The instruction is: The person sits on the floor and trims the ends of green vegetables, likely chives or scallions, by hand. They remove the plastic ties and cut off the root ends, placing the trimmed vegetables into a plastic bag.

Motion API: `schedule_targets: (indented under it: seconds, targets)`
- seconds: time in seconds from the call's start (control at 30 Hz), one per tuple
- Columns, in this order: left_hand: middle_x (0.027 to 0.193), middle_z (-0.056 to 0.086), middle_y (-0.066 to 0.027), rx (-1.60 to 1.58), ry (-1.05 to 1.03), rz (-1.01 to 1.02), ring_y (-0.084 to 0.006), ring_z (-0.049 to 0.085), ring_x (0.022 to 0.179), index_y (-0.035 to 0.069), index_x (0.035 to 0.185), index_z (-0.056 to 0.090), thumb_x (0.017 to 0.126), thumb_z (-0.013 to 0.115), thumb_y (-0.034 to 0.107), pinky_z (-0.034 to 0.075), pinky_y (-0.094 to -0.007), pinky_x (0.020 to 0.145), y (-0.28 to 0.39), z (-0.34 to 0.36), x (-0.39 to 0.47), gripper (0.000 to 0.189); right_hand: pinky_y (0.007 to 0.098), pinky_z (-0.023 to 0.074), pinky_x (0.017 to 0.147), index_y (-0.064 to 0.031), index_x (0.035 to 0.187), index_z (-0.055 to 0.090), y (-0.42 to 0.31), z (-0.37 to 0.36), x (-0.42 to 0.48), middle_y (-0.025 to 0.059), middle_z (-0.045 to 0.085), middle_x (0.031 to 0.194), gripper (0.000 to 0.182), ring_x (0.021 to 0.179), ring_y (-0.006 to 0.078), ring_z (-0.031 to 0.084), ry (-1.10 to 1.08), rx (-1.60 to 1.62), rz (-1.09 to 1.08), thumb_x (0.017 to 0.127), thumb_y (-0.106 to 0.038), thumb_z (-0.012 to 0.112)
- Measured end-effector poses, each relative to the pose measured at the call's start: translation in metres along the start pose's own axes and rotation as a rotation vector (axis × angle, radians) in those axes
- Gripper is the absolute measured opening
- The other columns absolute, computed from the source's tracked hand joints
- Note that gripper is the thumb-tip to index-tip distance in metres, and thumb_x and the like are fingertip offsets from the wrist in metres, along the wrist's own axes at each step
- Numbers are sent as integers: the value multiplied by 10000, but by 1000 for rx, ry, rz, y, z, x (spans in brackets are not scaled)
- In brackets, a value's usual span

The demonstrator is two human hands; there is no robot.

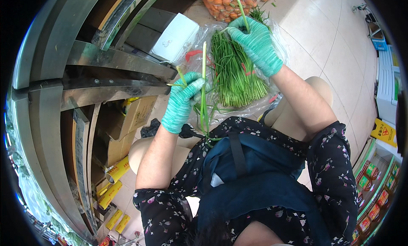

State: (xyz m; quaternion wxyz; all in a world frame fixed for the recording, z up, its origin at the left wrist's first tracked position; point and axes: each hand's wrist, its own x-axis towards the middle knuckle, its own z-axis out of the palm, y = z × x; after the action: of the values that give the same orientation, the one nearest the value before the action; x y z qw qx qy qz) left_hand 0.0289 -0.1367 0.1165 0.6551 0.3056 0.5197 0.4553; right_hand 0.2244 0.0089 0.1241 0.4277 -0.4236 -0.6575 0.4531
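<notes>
My left hand [183, 101], in a green knit glove, grips a long green stalk [204, 59] with a pale end pointing up. Its leaves hang down toward my lap, and shorter pale pieces stick out by the thumb. My right hand [256, 45], gloved alike, pinches a light green stalk [242, 11] above a large bundle of garlic chives [234, 83]. Red ties [248, 72] bind the chives, whose cut ends face me. Beneath them spreads a clear plastic sheet [247, 112] on the floor. The right fingertips are partly hidden.
A clear bag of carrots [220, 3] lies beyond the chives. To the left stand a white box [175, 39], a metal shelf frame [118, 62], a cardboard carton [127, 128] and yellow rolls [110, 195]. At right are a yellow caution sign [382, 131] and a display case [376, 182].
</notes>
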Motion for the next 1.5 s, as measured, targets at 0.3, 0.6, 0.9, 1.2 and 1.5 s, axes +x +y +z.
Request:
schedule_targets:
  seconds: [0.3,0.6,0.9,1.2,1.5]
  targets:
    - [851,598,-37,-332,-67,3,-31,454,583,17,1055,560,890,572,145,354,-138,456,-8,-8,4,208,256,480,710,-25,917,659,-2,18,-21,31,636,792,202,746,99,573,-559,-297,121,791,-173,712]
    - [805,596,-8,53,26,-2,-20,399,544,51,1077,577,903,579,238,289,-153,452,-12,-2,5,255,230,480,681,-3,918,655,-10,30,-33,29,645,805,225,745,70,572,-540,189,275,808,-193,707]
    - [784,557,23,-85,-91,-62,-6,372,559,29,1157,556,897,585,263,277,-142,467,-6,5,2,351,268,476,653,-6,869,665,-13,29,-40,60,643,732,190,659,92,553,-482,165,234,809,-185,678]
    - [792,561,0,-261,-205,-89,-19,407,562,35,1021,556,890,600,252,325,-141,463,-7,-3,4,258,264,474,658,-4,897,656,-10,27,-39,47,631,741,179,676,93,554,-419,62,91,838,-173,650]
    - [765,545,-8,-449,-215,-96,-27,421,567,22,1017,547,904,584,252,348,-144,466,-13,-8,5,259,291,464,612,-9,867,649,-5,8,-12,65,593,670,211,616,129,540,-151,-125,45,818,-214,659]
